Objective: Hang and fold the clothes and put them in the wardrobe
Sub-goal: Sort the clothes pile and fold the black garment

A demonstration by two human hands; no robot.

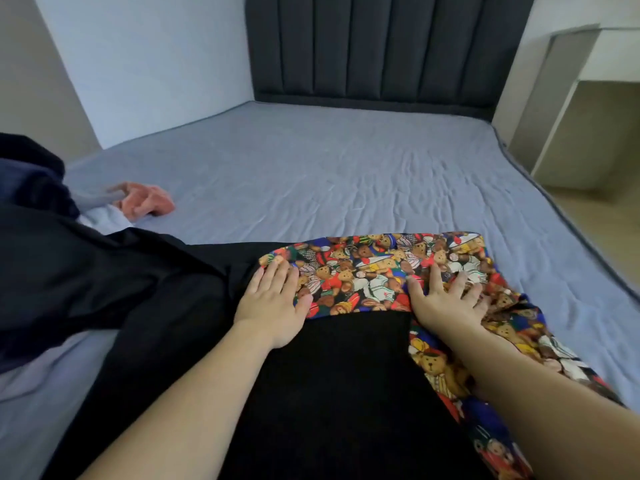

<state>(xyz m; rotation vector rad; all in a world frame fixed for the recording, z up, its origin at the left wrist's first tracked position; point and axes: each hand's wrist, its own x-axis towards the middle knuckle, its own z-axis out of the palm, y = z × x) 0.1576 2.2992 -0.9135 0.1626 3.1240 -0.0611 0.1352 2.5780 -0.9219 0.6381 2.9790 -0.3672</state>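
We saw the bed (346, 174) fill most of the view, its pale blue sheet smooth but faintly creased, and behind it stood the headboard (381, 46), dark, padded and cut into upright channels. On the left of the sheet a heap of dark clothes (86, 271) lay in soft, matte folds, spilling toward the middle, with a lighter blue layer just showing at its far left edge. Across the near part of the bed lay the print garment (381, 271), a thin cloth crowded with teddy bears in red, blue, green and white; its upper part had been folded over into a flat band, and a plain black panel (346, 393), finely ribbed, lay below that band, between our forearms. Our left hand (273, 303) lay flat on the band's left end, fingers straight and close together, gripping nothing. Our right hand (446, 303) pressed flat on the band's right part, fingers spread wide, also holding nothing. Beyond the dark heap a small pink cloth (145, 202) sat crumpled, well apart from the hands. A white shelf unit (571, 116) stood beside the bed on the right.
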